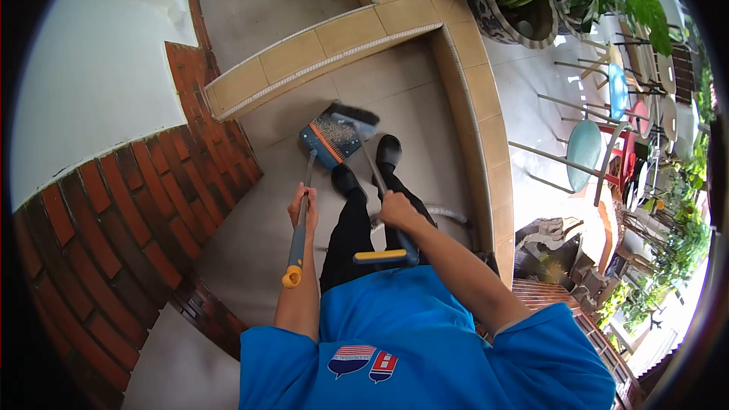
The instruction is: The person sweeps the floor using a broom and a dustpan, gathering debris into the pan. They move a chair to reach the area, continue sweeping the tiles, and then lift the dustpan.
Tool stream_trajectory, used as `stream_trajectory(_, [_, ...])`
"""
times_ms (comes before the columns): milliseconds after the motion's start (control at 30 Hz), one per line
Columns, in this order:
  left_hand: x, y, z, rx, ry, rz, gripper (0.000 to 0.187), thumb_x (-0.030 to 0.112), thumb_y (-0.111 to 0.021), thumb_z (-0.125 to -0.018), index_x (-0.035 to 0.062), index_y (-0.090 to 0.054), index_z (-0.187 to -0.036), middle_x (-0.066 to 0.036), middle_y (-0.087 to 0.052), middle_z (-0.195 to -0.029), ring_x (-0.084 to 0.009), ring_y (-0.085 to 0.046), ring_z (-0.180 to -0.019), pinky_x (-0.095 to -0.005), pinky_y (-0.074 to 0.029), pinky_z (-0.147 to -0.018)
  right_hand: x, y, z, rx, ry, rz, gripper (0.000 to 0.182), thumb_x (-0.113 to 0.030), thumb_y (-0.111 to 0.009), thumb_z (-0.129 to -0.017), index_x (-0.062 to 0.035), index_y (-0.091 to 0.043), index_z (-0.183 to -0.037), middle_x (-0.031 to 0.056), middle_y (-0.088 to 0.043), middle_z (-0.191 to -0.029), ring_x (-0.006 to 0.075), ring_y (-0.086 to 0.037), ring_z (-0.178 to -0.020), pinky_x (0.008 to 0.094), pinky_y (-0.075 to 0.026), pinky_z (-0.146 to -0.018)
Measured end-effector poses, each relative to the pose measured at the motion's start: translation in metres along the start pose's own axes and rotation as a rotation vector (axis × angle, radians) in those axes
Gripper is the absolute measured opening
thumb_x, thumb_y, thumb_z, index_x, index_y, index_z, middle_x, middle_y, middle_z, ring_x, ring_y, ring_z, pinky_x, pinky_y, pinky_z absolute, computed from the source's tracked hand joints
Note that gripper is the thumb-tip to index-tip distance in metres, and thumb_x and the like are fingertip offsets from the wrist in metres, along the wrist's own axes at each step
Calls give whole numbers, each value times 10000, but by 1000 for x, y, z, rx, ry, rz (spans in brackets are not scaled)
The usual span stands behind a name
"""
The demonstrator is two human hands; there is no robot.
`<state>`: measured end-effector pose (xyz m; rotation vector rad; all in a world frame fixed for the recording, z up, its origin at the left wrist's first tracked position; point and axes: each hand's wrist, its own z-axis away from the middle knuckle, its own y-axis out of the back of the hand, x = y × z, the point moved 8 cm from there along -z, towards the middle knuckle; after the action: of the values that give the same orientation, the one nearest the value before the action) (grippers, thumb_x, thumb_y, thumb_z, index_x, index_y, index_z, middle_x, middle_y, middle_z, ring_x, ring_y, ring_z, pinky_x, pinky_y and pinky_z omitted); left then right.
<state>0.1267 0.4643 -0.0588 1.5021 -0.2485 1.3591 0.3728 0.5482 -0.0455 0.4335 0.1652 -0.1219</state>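
Observation:
My left hand (301,203) is closed around the long handle (296,239) of a dustpan, whose grey grip ends in a yellow loop. The dustpan (325,143), dark blue-grey with an orange strip, rests on the tiled floor by my shoes. Light specks of debris show on it. My right hand (398,210) grips the broom's thin metal stick (373,165) partway up. The dark-bristled broom head (355,115) lies over the dustpan's far right side. A yellow-and-blue grip end (381,257) shows below my right hand, near my waist.
A tan-tiled ledge (326,39) borders the floor ahead and continues down the right side (480,106). A red brick step (129,220) stands left. A pale curved object (444,213) lies behind my legs. Beyond the right ledge are a potted plant (524,19) and stools (583,153).

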Motion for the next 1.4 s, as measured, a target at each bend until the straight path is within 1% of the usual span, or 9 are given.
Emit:
stream_trajectory(167, [-9,5,1,9,-26,-28,246,237,-589,-904,9,-569,-813,-93,-530,-595,-140,-550,-560,-292,-489,-759,19,-11,52,-16,171,-66,254,-117,-485,-794,55,-551,-969,310,-614,-893,434,-607,-911,480,-491,-812])
stream_trajectory(300, [-25,23,11,48,-7,37,199,190,-604,-894,4,-574,-832,-114,-595,-700,-136,-570,-635,-292,-486,-749,48,44,107,-84,127,-257,221,-160,-518,-802,-9,-572,-954,195,-616,-678,287,-644,-624,429,-492,-613])
stream_trajectory(400, [-41,53,32,99,36,86,167,156,-609,-887,-8,-579,-880,-164,-640,-917,-159,-591,-757,-301,-481,-769,57,75,120,-109,-24,-406,234,-184,-516,-785,32,-553,-868,294,-604,-792,451,-596,-845,515,-438,-777])
stream_trajectory(533, [-68,88,57,84,107,89,251,175,-552,-925,-37,-587,-1054,-145,-618,-997,-183,-570,-886,-288,-454,-790,68,92,68,247,126,-143,223,-141,-500,-763,60,-554,-843,314,-602,-818,468,-588,-855,511,-450,-799])
stream_trajectory(633, [-102,102,62,104,251,125,189,156,-566,-909,-25,-566,-964,-232,-577,-1176,-240,-573,-1044,-326,-458,-826,51,100,9,301,108,-25,278,-133,-496,-748,81,-573,-909,327,-592,-931,471,-563,-931,497,-447,-851])
stream_trajectory(767, [-96,103,53,81,258,21,208,166,-553,-914,-37,-564,-961,-206,-587,-1156,-227,-574,-1023,-323,-451,-841,18,53,-53,223,73,-1,265,-115,-522,-747,99,-581,-894,304,-619,-896,440,-619,-867,470,-512,-777])
stream_trajectory(1033, [-102,97,55,157,291,62,185,168,-574,-904,-15,-562,-934,-156,-624,-994,-195,-567,-986,-310,-441,-848,-55,-81,31,-143,226,-9,318,-107,-507,-768,114,-541,-994,336,-601,-923,457,-608,-898,477,-490,-833])
stream_trajectory(1233, [-112,110,71,124,329,67,199,164,-576,-903,-32,-571,-937,-147,-620,-1015,-180,-560,-923,-301,-443,-830,-41,-13,88,-198,306,-81,314,-131,-503,-733,87,-555,-953,312,-609,-824,452,-607,-836,512,-477,-796])
stream_trajectory(1400, [-109,132,99,258,325,125,245,213,-550,-921,-29,-573,-952,-155,-624,-1007,-202,-570,-902,-308,-444,-814,-42,30,52,131,388,140,245,-101,-504,-738,97,-526,-879,335,-590,-765,470,-602,-791,509,-487,-771])
